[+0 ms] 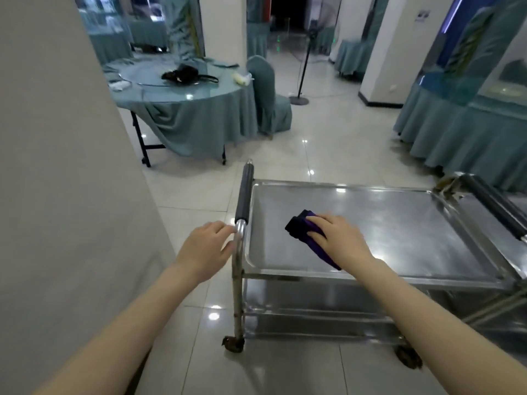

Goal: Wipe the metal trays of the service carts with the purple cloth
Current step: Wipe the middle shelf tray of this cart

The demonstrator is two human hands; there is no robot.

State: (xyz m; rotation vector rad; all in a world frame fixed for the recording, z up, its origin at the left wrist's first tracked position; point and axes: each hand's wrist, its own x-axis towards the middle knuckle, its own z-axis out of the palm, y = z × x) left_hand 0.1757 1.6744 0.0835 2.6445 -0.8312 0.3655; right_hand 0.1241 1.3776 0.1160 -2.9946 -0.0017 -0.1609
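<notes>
Reaching forward with both bare arms, palms down.
Coming in from 7 o'clock on the left, with left hand (205,249) loosely curled, fingertips toward 2 o'clock; from 5 o'clock on the right, with right hand (338,238) flat, fingers straight toward 10 o'clock.

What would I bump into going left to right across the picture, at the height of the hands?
First the grey wall → left hand → cart's left handle → purple cloth → right hand → cart's right handle.
</notes>
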